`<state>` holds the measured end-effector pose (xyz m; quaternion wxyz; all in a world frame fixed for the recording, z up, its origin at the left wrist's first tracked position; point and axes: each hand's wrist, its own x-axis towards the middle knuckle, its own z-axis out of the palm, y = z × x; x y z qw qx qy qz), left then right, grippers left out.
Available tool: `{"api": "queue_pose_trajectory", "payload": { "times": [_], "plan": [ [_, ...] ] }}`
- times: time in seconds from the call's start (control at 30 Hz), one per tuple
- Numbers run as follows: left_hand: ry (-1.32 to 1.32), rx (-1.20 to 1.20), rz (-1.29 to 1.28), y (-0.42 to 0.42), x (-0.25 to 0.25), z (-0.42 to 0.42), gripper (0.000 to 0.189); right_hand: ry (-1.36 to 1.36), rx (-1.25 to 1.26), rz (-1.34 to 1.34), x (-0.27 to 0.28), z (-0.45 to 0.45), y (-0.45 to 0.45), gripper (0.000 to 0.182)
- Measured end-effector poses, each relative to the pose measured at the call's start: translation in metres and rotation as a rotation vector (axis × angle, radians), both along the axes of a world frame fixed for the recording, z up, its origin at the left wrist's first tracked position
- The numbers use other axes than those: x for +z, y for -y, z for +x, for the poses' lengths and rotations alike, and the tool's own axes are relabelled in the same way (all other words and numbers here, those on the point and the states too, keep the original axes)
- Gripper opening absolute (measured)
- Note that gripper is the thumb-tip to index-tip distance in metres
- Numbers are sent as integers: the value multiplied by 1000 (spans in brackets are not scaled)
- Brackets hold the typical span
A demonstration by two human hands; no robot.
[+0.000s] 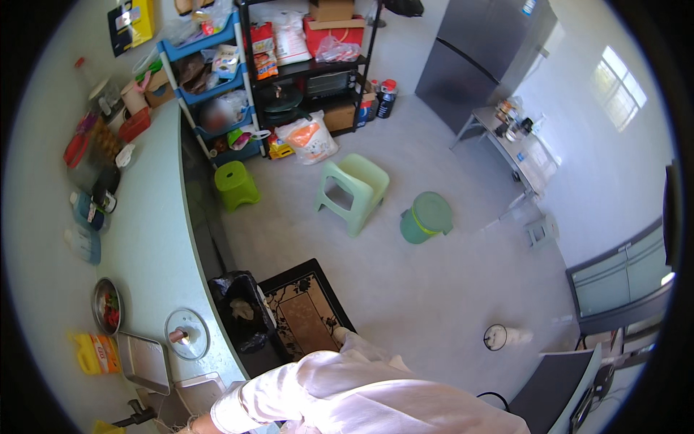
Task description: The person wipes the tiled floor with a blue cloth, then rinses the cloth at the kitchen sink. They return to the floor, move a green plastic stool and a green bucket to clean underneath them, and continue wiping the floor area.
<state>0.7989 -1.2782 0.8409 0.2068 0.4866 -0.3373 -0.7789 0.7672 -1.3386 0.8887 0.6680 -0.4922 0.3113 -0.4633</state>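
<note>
Both of my hands are out of view. At the bottom edge, a forearm in a pale sleeve [260,399] reaches left toward the sink [200,382], and only its wrist shows. A dark faucet [138,413] juts over the sink. Beside the basin a rectangular metal tray [143,363] leans at a tilt. On the pale countertop [146,217] lies a round glass lid [196,337] with a brown knob. A metal bowl [96,304] by the wall holds red and green food. Next to it stands a yellow jug [92,355].
A black-lined trash bin [219,317] and a patterned mat [306,320] are beside the counter. On the floor are a green stool [236,184], a pale green chair [352,187] and a lidded green bucket [428,217]. Shelves [309,70], a refrigerator [477,59] and a side table [537,163] stand farther off.
</note>
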Motion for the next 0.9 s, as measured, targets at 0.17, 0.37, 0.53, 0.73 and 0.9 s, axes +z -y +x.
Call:
{"api": "queue_pose_trajectory", "payload": {
  "times": [0.17, 0.37, 0.53, 0.73, 0.9],
  "plan": [
    [-41, -89, -54, 7, -4, 4, 30, -244, -212, -51, -14, 16, 11, 28],
    [-64, -98, -128, 28, -7, 36, 31, -465, -469, -143, -22, 70, 21, 18],
    [-22, -119, -205, 36, -9, 54, 32, -584, -801, -172, -29, 83, 23, 10],
    [43, -51, -333, 47, 3, 77, 33, -335, -1116, -87, -7, 23, -18, 39],
    [-80, -217, -420, 25, 33, 76, 33, -198, -1342, 21, -1, -8, -98, 79]
  ]
}}
